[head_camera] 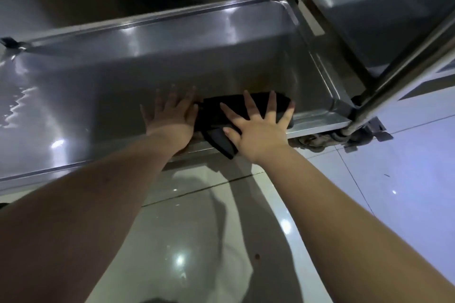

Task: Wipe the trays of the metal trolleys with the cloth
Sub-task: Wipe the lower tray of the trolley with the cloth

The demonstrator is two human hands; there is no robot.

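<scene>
Right hand [258, 128] (fingers [249, 103] spread) presses cloth [221, 118] on tray [98, 96]; left hand [170, 115] flat alongside

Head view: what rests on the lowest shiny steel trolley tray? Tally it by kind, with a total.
On the shallow stainless-steel tray:
Bare hands: 2 (left hand, right hand, both flat)
Black folded cloth: 1
Total: 3

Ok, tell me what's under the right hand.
Under the right hand lies the dark cloth, pressed flat on the tray near its front right corner, one end hanging over the edge. The tray surface beneath the cloth is covered, so its state cannot be seen.
</scene>
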